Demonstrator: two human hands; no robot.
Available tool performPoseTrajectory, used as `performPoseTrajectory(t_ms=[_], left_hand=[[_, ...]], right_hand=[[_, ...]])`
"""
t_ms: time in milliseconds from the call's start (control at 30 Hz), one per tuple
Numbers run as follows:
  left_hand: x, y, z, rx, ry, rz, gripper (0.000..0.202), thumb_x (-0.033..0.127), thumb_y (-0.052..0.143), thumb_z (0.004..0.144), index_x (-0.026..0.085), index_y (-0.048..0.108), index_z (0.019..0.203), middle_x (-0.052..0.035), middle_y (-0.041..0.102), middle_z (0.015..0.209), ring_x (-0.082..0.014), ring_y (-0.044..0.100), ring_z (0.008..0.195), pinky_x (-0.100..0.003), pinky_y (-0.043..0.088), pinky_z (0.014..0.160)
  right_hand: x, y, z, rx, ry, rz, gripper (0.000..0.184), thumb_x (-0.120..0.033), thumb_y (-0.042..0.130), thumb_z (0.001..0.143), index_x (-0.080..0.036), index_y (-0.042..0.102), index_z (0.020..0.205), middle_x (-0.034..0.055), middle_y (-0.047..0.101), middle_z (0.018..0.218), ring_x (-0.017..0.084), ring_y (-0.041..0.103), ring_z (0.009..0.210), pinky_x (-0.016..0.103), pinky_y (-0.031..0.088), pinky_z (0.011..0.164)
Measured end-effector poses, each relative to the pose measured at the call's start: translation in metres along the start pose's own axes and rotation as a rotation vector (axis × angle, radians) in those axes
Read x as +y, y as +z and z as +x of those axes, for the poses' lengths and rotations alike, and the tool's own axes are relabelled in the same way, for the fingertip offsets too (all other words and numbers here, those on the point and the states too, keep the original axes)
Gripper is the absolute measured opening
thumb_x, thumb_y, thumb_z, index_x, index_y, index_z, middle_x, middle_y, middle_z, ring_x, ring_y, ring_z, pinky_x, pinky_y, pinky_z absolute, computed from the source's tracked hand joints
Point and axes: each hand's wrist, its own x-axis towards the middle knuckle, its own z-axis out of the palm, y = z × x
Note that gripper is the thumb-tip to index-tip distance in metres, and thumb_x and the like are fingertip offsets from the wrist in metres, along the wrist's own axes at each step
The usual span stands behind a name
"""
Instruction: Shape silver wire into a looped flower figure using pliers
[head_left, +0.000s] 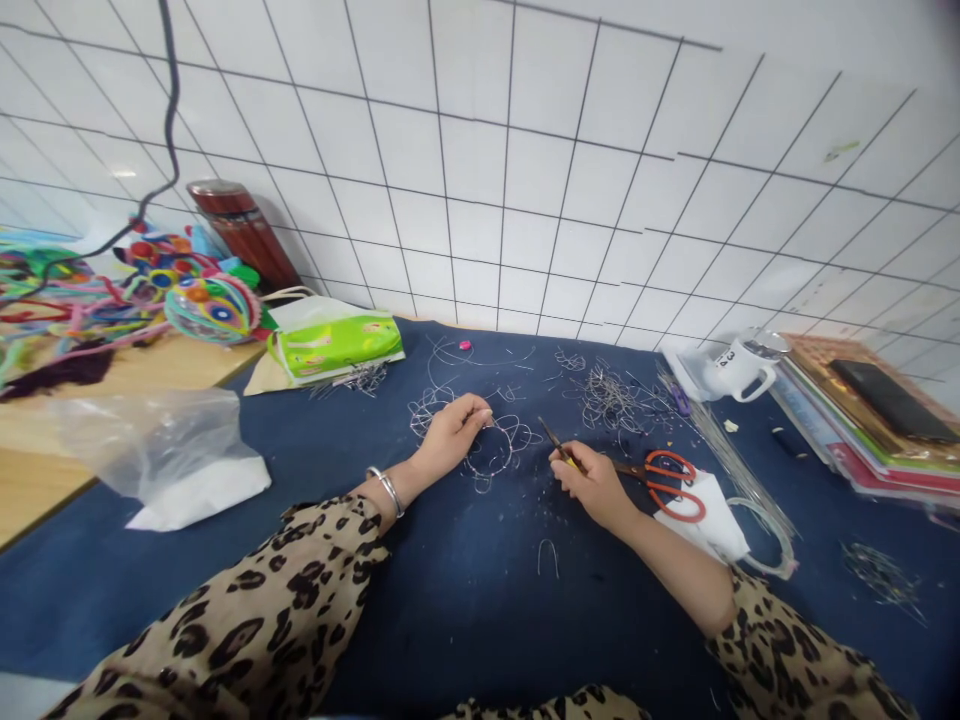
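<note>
My left hand (452, 437) pinches the upper edge of a round wire shape (512, 452), a ring with several thin loops around it, held just over the dark blue cloth. To its right, my right hand (592, 484) is closed around a small tool with yellow on its handle and a dark pointed tip (552, 436), probably pliers. That tip points up and left, apart from the wire ring. Red-handled scissors (679, 485) lie beside my right hand, their blades partly behind it. A bent U-shaped wire (548, 558) rests on the cloth nearer to me.
Tangled wire (611, 397) lies at the back right, near a white mug (742, 367) and stacked books (874, 430) with a phone. A green tissue pack (337, 347), clear plastic bag (187, 470), red thermos (244, 235) and colourful craft pieces (214, 308) occupy the left.
</note>
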Motion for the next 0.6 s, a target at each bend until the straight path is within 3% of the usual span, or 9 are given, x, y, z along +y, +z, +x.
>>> performPoseTrajectory(t_ms=[267,433,600], left_hand=[[0.004,-0.005,-0.011,0.035,-0.028,0.005,0.019,0.028,0.043,0.087,0.019,0.058,0.083,-0.0013,0.062,0.077,-0.0140,0.055,0.071,-0.027,0.043,0.070],[0.009,-0.004,-0.018,0.046,-0.001,0.057,0.015,0.028,0.047,0.087,0.019,0.059,0.083,-0.0008,0.063,0.077,-0.0145,0.056,0.076,-0.028,0.042,0.075],[0.014,-0.013,-0.015,0.090,0.016,0.084,0.014,0.026,0.050,0.086,0.019,0.060,0.081,0.0000,0.062,0.076,-0.0135,0.056,0.073,-0.027,0.043,0.072]], right_hand=[[0.003,-0.005,-0.003,-0.061,0.011,0.037,0.025,-0.038,0.044,0.085,-0.018,0.054,0.097,-0.0001,0.057,0.073,0.011,0.054,0.059,0.024,0.045,0.057],[-0.001,-0.008,-0.011,-0.139,0.025,0.004,0.018,-0.030,0.059,0.075,-0.020,0.058,0.089,-0.0003,0.060,0.083,0.013,0.055,0.074,0.026,0.043,0.072],[-0.018,-0.009,-0.021,-0.369,-0.178,-0.315,0.024,-0.028,0.062,0.073,-0.018,0.057,0.094,0.0010,0.058,0.082,0.012,0.052,0.069,0.025,0.041,0.067]])
